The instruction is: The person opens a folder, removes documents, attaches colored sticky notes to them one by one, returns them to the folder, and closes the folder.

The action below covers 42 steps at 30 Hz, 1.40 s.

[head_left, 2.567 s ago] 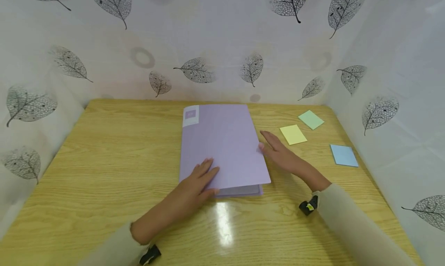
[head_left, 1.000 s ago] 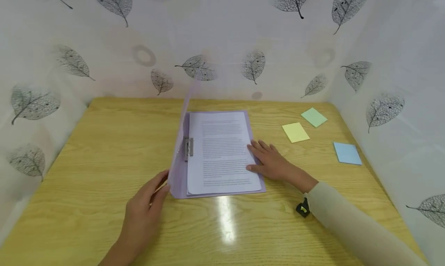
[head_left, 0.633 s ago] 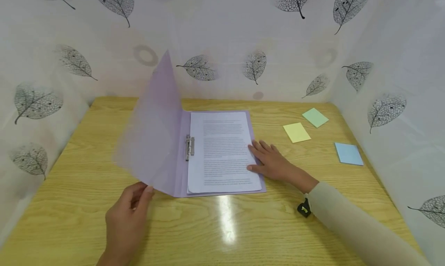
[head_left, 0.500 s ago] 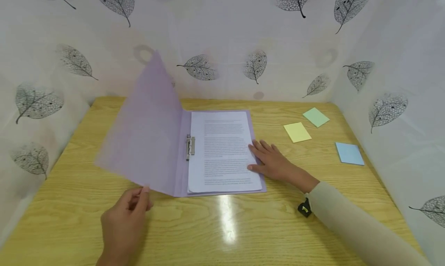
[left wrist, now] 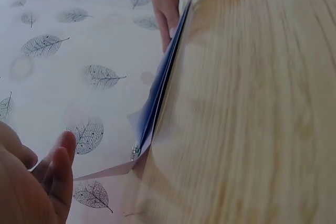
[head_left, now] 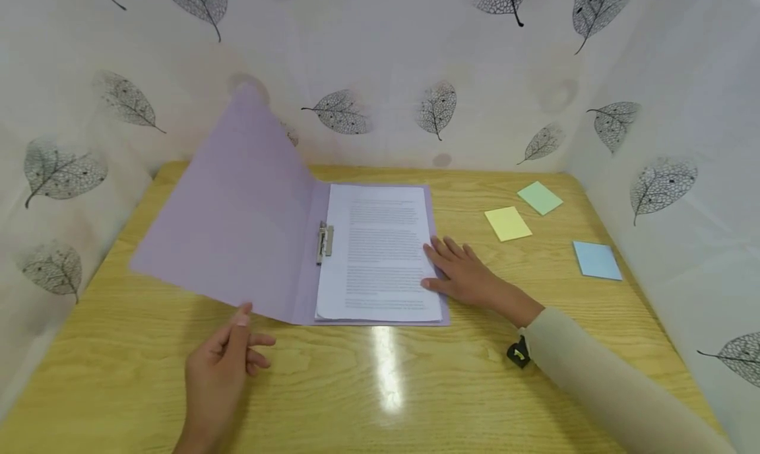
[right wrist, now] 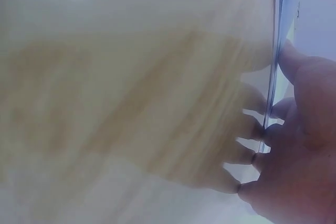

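A purple folder point(head_left: 303, 269) lies on the wooden table with its cover point(head_left: 231, 223) swung up and tilted to the left. Inside, a stack of printed paper sheets point(head_left: 380, 256) sits beside a metal clip point(head_left: 324, 243) on the spine. My left hand point(head_left: 220, 368) pinches the cover's lower edge between thumb and index finger, its other fingers spread away. In the left wrist view, the folder point(left wrist: 163, 87) is seen edge-on beyond the left hand point(left wrist: 37, 182). My right hand point(head_left: 463, 276) rests with fingers spread on the right edge of the sheets and folder.
Yellow point(head_left: 508, 224), green point(head_left: 539, 198) and blue sticky-note pads point(head_left: 596, 260) lie to the right on the table point(head_left: 380, 388). A leaf-patterned white curtain point(head_left: 380, 45) borders the table at the back and sides.
The folder was shut under my left hand at first. That hand has turned its cover up and leftward, baring the sheets. My right hand has moved onto the right edge and stays there.
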Tool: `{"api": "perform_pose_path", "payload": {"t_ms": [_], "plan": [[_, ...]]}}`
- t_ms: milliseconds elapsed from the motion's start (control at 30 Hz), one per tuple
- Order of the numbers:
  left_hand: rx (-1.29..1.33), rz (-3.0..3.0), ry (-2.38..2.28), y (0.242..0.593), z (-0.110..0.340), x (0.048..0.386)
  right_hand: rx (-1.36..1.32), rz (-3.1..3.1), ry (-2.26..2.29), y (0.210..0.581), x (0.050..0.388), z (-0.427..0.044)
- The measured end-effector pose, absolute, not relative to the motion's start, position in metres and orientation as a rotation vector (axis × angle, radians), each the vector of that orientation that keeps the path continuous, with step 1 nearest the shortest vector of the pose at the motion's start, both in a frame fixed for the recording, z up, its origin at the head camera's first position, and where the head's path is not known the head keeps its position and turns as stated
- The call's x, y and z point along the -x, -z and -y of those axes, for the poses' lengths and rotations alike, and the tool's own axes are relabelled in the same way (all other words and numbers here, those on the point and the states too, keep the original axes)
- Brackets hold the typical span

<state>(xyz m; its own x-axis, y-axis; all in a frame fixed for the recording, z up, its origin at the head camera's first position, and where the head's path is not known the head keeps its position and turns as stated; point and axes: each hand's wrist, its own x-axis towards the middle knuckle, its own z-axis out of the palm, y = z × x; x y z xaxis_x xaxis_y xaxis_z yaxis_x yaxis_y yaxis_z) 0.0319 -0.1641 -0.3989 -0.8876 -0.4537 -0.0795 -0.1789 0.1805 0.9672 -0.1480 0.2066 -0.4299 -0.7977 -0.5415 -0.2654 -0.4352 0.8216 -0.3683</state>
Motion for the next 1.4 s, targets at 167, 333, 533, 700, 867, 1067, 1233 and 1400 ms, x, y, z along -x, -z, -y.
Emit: {"api": "perform_pose_path", "payload": {"t_ms": [167, 333, 533, 700, 867, 1067, 1233, 1400], "plan": [[-0.542, 2.338, 1.689, 0.398, 0.163, -0.032, 0.730, -2.643, 0.404, 0.429, 0.149, -0.206], [-0.473, 2.485, 1.397, 0.395, 0.170, -0.026, 0.731, -2.647, 0.401, 0.429, 0.149, -0.207], [-0.364, 2.708, 1.000, 0.390, 0.193, -0.010, 0.735, -2.650, 0.421, 0.429, 0.148, -0.208], [-0.255, 2.945, 0.793, 0.384, 0.210, 0.002, 0.734, -2.640, 0.427, 0.429, 0.148, -0.208], [-0.169, 3.081, 0.583, 0.383, 0.217, 0.014, 0.735, -2.640, 0.414, 0.430, 0.149, -0.209], [-0.061, 3.116, 0.419, 0.390, 0.220, 0.028, 0.751, -2.643, 0.433, 0.432, 0.150, -0.208], [0.063, 3.194, 0.421, 0.392, 0.213, 0.048, 0.750, -2.642, 0.427, 0.431, 0.150, -0.206], [0.322, 3.112, 0.385, 0.404, 0.205, 0.079, 0.737, -2.647, 0.419, 0.430, 0.150, -0.206]]}}
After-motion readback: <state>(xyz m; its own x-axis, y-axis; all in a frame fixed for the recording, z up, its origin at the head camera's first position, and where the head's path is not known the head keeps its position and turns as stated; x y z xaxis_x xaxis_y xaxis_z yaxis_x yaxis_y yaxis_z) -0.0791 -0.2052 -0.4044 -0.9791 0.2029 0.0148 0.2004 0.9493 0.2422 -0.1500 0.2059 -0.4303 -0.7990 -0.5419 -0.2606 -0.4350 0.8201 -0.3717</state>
